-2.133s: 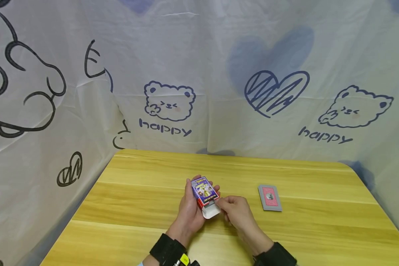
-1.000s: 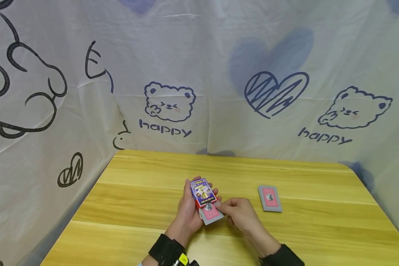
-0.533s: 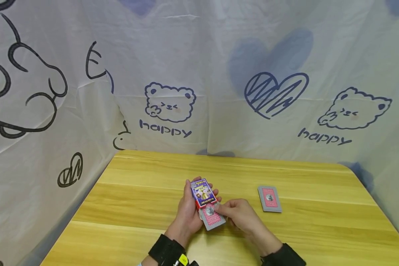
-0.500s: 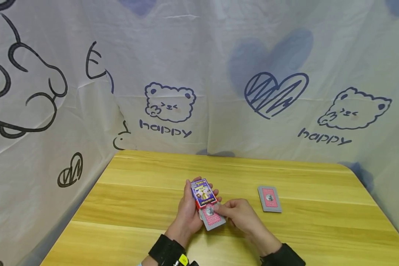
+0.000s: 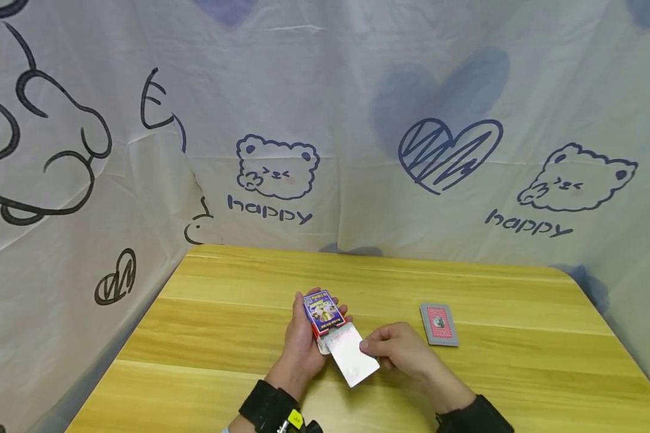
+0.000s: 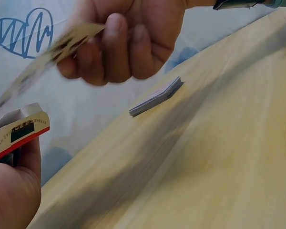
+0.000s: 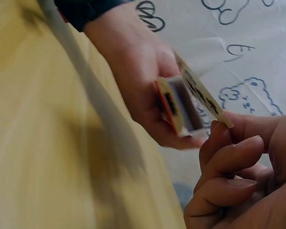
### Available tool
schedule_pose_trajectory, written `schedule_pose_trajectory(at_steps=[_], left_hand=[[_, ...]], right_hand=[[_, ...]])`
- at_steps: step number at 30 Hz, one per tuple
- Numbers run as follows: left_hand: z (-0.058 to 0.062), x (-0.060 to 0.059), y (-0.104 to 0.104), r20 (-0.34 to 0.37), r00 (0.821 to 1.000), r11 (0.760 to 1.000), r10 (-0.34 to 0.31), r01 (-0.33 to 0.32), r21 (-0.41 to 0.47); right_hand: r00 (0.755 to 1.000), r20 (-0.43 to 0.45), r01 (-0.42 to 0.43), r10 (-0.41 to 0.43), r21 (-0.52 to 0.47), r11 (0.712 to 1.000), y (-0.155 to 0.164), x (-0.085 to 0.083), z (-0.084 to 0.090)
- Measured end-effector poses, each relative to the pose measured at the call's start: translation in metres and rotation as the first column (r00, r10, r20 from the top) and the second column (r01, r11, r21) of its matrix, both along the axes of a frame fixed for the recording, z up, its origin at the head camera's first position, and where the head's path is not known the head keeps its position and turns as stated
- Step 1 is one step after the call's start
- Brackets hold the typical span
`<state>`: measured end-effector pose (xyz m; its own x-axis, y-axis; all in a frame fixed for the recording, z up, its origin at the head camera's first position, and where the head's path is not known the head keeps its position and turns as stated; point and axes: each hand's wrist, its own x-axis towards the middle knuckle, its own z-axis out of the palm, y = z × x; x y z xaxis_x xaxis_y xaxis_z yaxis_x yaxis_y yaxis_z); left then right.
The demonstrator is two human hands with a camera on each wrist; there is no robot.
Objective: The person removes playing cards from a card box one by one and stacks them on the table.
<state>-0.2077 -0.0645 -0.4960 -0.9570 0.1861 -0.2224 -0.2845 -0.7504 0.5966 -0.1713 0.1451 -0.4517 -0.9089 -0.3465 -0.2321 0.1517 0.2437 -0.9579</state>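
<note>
My left hand (image 5: pixel 302 346) grips a small blue and red card box (image 5: pixel 322 311) above the middle of the wooden table (image 5: pixel 206 337); the left wrist view catches the box's end (image 6: pixel 19 135), and the right wrist view looks into its mouth (image 7: pixel 177 106). My right hand (image 5: pixel 403 352) pinches a card (image 5: pixel 353 356) by its edge, pale face up, just off the box mouth. That card appears blurred in the left wrist view (image 6: pixel 52 50) and edge-on in the right wrist view (image 7: pixel 202 98).
A small stack of red-backed cards (image 5: pixel 439 323) lies face down on the table to the right of my hands, also seen from the left wrist (image 6: pixel 156 97). White printed cloth (image 5: pixel 357 120) hangs close behind and to the left.
The right hand has drawn a card out of the box toward me and turned it from red back up to pale face up. The left hand shifted slightly left with the box.
</note>
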Motion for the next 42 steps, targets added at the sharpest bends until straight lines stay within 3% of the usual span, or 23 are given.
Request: schedule_pose_trajectory(at_steps=[4, 8, 13, 16, 20, 24, 33, 42], left_hand=[[-0.001, -0.002, -0.003, 0.01, 1.0, 1.0, 0.028, -0.028, 0.002], [0.0, -0.003, -0.005, 0.029, 0.999, 0.999, 0.039, -0.039, 0.004], [0.0, -0.002, -0.005, 0.05, 0.998, 1.0, 0.028, -0.028, 0.014], [0.0, -0.001, -0.004, 0.057, 0.998, 1.0, 0.019, -0.019, 0.011], [0.0, -0.001, -0.004, 0.058, 0.998, 1.0, 0.01, -0.01, 0.003], [0.0, -0.001, -0.004, 0.05, 0.999, 1.0, 0.006, -0.005, -0.002], [-0.001, -0.001, -0.005, 0.049, 0.999, 1.0, -0.001, 0.001, -0.013], [-0.003, -0.001, -0.004, 0.043, 0.999, 1.0, -0.016, 0.017, -0.019]], right_hand=[[1.0, -0.014, 0.008, -0.008, 0.01, 1.0, 0.02, -0.003, 0.006], [0.992, -0.055, 0.122, -0.118, 0.084, 0.989, 0.045, -0.008, 0.008], [0.952, -0.097, 0.305, -0.292, 0.182, 0.935, 0.082, -0.013, 0.006], [0.932, -0.09, 0.363, -0.351, 0.236, 0.901, 0.107, -0.017, 0.003], [0.918, -0.047, 0.391, -0.394, 0.272, 0.879, 0.135, -0.02, -0.002], [0.907, -0.002, 0.407, -0.421, 0.253, 0.878, 0.148, -0.024, -0.009], [0.907, 0.021, 0.402, -0.42, 0.249, 0.881, 0.15, -0.032, -0.024], [0.905, 0.004, 0.405, -0.426, 0.305, 0.862, 0.149, -0.033, -0.029]])
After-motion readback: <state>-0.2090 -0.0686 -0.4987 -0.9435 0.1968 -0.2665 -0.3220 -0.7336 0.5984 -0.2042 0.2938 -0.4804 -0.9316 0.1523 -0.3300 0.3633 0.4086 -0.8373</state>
